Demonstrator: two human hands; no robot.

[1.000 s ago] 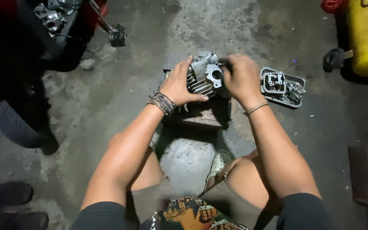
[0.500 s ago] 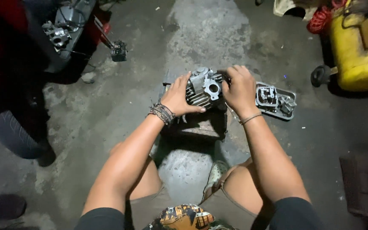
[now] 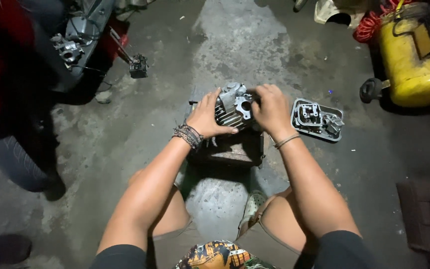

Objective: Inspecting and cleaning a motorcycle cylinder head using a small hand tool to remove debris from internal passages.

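Over on the left a motorbike (image 3: 75, 35) stands in shadow, its foot peg (image 3: 138, 66) jutting out over the stained concrete floor (image 3: 140, 129). Nearer the middle, the person squats with both arms stretched forward.

The left hand (image 3: 206, 117), with a stack of dark bracelets (image 3: 188, 135) at the wrist, lies flat-fingered along the near left flank of a finned metal engine cylinder head (image 3: 232, 105). Its fingers are spread and curled around the casting rather than closed into a fist, the thumb reaching toward the front.

The cylinder head sits on top of a dark, rusty block (image 3: 232, 148) directly between the two hands, its fins facing the person and its round port toward the right. It runs roughly left to right, so each hand takes one end.

The right hand (image 3: 270, 110) clasps the right end, fingers wrapped over the top and gripping firmly; the fingertips are hidden behind the metal. Both hands sit equally close, touching the part.

Just beside the right hand, flat on the floor, lies a grey metal cover (image 3: 317, 119) with small parts in it. Well apart at the far right stands a yellow tank (image 3: 414, 60).
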